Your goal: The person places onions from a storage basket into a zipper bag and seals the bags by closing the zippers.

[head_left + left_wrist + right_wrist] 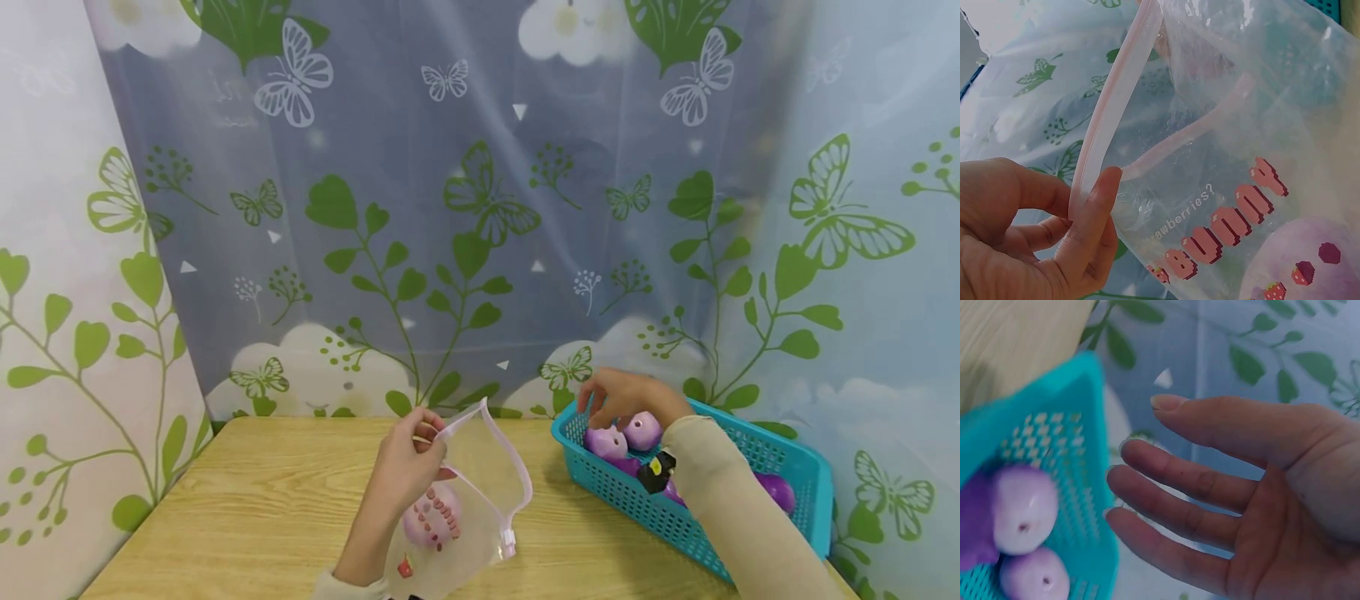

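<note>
My left hand [411, 457] pinches the pink-edged rim of a clear zip bag [480, 467], whose mouth gapes open. The left wrist view shows thumb and fingers on that edge, above red "BUNNY" lettering. Inside the bag lies a pale purple round piece [432, 517], seen through the printed plastic. My right hand [626, 395] hangs over the near-left end of a turquoise basket [637, 502], fingers relaxed and holding nothing in the right wrist view. Just below it in the basket sit two pale purple round pieces [1025, 512], each with a small dark hole.
Darker purple pieces [777, 493] lie further along in the basket. Both the basket and the bag are on a wood-grain table [300, 475]. A printed curtain [420, 250] with leaves and butterflies stands behind the table and on both sides.
</note>
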{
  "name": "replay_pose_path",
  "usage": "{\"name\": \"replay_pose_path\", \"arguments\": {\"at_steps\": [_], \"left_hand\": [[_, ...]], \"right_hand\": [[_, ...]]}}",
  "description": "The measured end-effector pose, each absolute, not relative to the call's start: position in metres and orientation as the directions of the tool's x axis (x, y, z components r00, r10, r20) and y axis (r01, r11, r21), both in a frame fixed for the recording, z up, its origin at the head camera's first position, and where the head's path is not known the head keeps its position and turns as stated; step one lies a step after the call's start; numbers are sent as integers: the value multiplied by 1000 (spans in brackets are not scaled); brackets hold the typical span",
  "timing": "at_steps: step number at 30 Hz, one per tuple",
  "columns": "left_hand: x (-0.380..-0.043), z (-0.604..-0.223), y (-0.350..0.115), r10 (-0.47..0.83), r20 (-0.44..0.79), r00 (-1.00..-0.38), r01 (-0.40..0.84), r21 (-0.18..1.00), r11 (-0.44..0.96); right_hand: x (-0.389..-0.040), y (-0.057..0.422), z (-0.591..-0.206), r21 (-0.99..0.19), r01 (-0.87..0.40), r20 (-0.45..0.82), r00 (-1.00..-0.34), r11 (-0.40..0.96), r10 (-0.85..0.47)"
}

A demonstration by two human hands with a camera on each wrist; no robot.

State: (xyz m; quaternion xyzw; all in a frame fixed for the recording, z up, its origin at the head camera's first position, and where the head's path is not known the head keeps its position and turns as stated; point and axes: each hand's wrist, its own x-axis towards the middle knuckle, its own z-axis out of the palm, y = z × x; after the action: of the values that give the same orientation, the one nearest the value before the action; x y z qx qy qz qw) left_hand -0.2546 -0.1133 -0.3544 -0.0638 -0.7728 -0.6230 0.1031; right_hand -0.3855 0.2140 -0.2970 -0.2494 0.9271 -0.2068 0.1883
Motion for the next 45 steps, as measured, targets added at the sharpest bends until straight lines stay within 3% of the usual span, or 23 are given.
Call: {"name": "replay_pose_path", "arguments": {"at_steps": [8,19,26,33,45], "left_hand": [[-254,-355,-114,-30,247,-969,235,947,220],[-255,-354,-112,-26,234,-972,223,949,225],[-255,-354,-113,-29,234,-972,222,950,221],[-256,-354,-114,-31,235,-972,223,950,217],[-256,-354,-116,-37,230,-972,218,953,212]], "right_hand": [[-387,238,-312,-406,-208,-389,-842,890,-374],[-400,261,-340,-438,-101,-392,-873,893,-291],[-414,267,-350,-513,-139,-298,-897,847,-327],[-428,261,-357,-506,-205,-232,-903,838,-361],[-441,248,-358,-423,-166,-336,-884,891,-325]]}}
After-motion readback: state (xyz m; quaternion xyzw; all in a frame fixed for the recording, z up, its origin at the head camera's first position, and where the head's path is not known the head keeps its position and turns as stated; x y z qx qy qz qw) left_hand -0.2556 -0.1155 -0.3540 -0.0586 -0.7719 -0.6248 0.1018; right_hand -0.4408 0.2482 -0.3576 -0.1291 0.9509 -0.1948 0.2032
